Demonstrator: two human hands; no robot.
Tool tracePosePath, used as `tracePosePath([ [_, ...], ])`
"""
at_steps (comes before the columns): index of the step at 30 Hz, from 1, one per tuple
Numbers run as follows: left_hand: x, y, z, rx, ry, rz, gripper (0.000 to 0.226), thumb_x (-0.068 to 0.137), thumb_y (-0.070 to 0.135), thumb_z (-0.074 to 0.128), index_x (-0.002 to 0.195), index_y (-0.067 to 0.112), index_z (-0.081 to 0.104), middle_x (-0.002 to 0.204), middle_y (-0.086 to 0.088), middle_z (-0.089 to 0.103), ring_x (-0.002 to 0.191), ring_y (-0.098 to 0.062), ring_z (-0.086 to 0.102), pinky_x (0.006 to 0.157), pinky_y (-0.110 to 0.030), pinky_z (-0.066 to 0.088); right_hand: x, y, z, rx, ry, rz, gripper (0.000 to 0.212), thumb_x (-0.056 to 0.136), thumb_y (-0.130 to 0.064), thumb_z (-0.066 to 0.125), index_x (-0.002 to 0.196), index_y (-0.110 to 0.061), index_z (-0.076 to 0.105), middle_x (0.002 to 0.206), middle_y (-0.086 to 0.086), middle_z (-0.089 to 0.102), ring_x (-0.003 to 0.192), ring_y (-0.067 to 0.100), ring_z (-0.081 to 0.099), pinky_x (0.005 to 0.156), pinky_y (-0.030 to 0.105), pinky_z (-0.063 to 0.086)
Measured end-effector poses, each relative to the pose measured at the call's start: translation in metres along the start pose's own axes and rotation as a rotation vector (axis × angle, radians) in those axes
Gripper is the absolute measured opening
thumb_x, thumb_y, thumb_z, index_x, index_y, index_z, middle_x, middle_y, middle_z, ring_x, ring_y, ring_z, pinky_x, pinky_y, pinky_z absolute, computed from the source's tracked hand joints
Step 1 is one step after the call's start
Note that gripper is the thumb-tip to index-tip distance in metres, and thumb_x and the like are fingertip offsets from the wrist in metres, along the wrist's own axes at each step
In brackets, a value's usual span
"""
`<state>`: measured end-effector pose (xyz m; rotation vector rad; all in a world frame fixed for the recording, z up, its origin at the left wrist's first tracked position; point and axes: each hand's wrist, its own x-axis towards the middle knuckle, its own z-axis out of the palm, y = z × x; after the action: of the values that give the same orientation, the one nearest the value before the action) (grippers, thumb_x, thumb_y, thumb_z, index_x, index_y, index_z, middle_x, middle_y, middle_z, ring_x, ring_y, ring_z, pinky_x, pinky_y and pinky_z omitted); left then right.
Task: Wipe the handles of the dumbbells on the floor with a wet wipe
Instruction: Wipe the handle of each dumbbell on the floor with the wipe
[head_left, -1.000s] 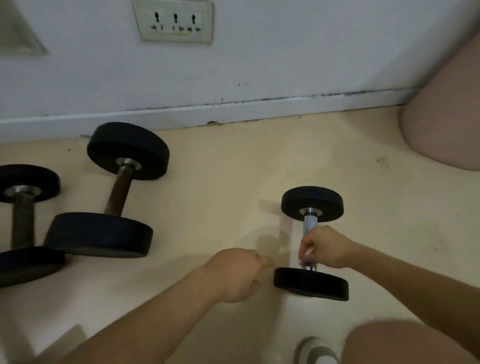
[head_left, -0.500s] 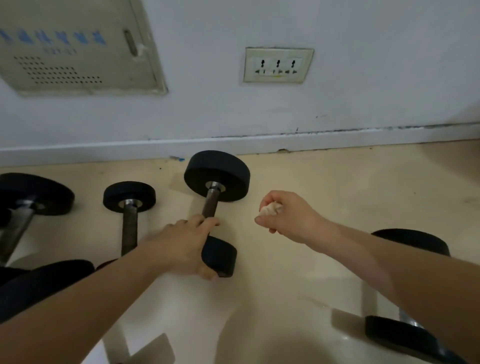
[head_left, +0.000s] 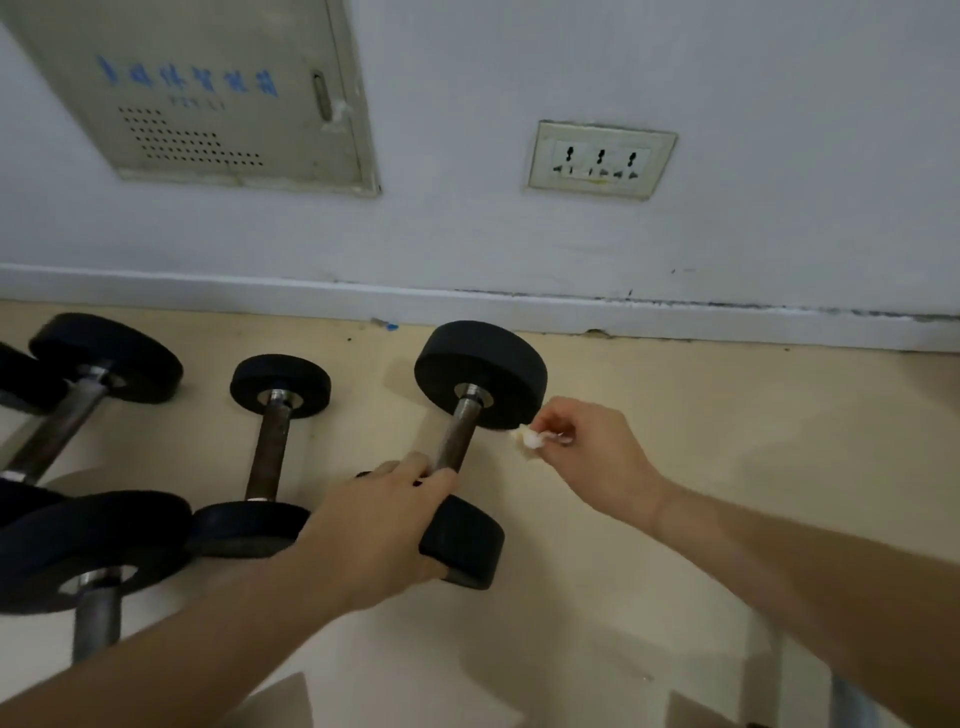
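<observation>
A triple wall socket (head_left: 601, 159) sits right of a vented metal panel (head_left: 208, 93), above the baseboard (head_left: 519, 306).

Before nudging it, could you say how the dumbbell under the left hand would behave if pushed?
The dumbbell likely rolls on its round ends, so the left hand holding its near end helps. Its thick ends and metal bar suggest heaviness.

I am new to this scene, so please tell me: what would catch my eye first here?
At the centre, the left hand grips the near end of a black dumbbell. Just right of its handle, the right hand pinches a crumpled white wipe.
</observation>
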<state>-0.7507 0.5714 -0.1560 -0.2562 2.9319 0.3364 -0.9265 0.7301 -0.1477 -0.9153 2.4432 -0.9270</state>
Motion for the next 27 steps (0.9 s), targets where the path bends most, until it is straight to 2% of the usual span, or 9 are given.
tracePosePath([
  [3,-0.010,0.001,0.009,-0.191,-0.010,-0.123,0.071,0.070,0.073,0.056,0.131,0.049,0.027,0.138,0.013,0.032,0.125,-0.009,0.033,0.105,-0.034,0.041,0.017,0.016,0.038,0.071,0.167,-0.023,0.008,0.086,-0.017,0.065,0.091,-0.021,0.070,0.085,-0.008,0.064,0.074,0.002,0.056,0.066,0.010,0.040],
  [7,-0.013,0.029,0.025,-0.052,-0.093,-0.171,0.077,0.077,0.078,0.031,0.140,0.054,-0.005,0.156,0.004,-0.001,0.146,-0.024,-0.003,0.116,-0.041,0.023,0.045,0.031,0.070,-0.039,0.129,-0.116,0.025,0.093,-0.021,0.053,0.112,-0.018,0.068,0.103,-0.003,0.057,0.085,0.005,0.048,0.075,0.009,0.033],
  [10,-0.011,0.046,0.026,0.127,-0.025,-0.108,0.070,0.085,0.070,0.028,0.147,0.040,0.017,0.152,-0.010,0.031,0.138,-0.035,0.034,0.098,-0.045,0.046,0.041,0.045,0.076,-0.038,0.073,-0.124,0.027,0.093,-0.014,0.051,0.115,-0.017,0.067,0.106,0.002,0.057,0.090,0.006,0.051,0.078,-0.002,0.032],
  [13,-0.010,0.060,0.030,0.090,-0.012,-0.100,0.067,0.080,0.066,0.032,0.133,0.029,0.045,0.131,-0.009,0.059,0.118,-0.032,0.059,0.078,-0.043,0.057,0.016,0.054,0.083,-0.062,-0.011,-0.300,0.027,0.084,-0.003,0.064,0.108,-0.014,0.071,0.108,0.005,0.064,0.099,0.018,0.062,0.096,0.029,0.049],
  [16,-0.010,0.072,0.036,0.057,0.038,-0.035,0.062,0.079,0.063,0.035,0.129,0.028,0.047,0.131,-0.006,0.060,0.120,-0.027,0.058,0.080,-0.042,0.057,0.013,0.061,0.064,-0.021,-0.102,-0.305,0.025,0.089,-0.015,0.061,0.111,-0.020,0.070,0.106,0.000,0.065,0.095,0.012,0.061,0.090,0.030,0.051],
  [18,-0.013,0.070,0.036,-0.014,0.061,-0.031,0.062,0.080,0.063,0.040,0.133,0.031,0.044,0.137,0.000,0.055,0.124,-0.020,0.054,0.086,-0.039,0.056,0.027,0.067,0.051,-0.033,0.034,-0.280,0.027,0.091,-0.017,0.059,0.115,-0.024,0.068,0.099,0.000,0.063,0.085,0.011,0.059,0.081,0.028,0.052],
  [20,-0.015,0.071,0.038,-0.141,0.067,-0.105,0.070,0.075,0.071,0.043,0.139,0.046,0.030,0.151,0.005,0.035,0.136,-0.017,0.037,0.101,-0.041,0.044,0.038,0.067,0.045,-0.067,0.141,-0.228,0.027,0.092,-0.015,0.056,0.115,-0.024,0.068,0.100,0.004,0.062,0.087,0.015,0.059,0.082,0.028,0.051],
  [23,-0.018,0.083,0.054,-0.260,0.094,-0.209,0.073,0.071,0.080,0.030,0.133,0.069,-0.006,0.157,0.017,-0.012,0.145,-0.013,-0.009,0.117,-0.042,0.017,0.022,0.067,0.051,-0.091,-0.039,-0.220,0.026,0.093,-0.015,0.054,0.112,-0.024,0.070,0.115,0.003,0.060,0.104,0.014,0.057,0.094,0.025,0.047],
  [27,-0.017,0.100,0.057,-0.131,0.138,-0.144,0.055,0.090,0.068,0.022,0.143,0.054,0.020,0.157,0.002,0.023,0.142,-0.023,0.018,0.103,-0.042,0.037,-0.010,0.072,0.039,-0.024,-0.294,-0.267,0.022,0.091,-0.016,0.060,0.109,-0.020,0.071,0.106,-0.002,0.065,0.096,0.008,0.059,0.087,0.015,0.042],
])
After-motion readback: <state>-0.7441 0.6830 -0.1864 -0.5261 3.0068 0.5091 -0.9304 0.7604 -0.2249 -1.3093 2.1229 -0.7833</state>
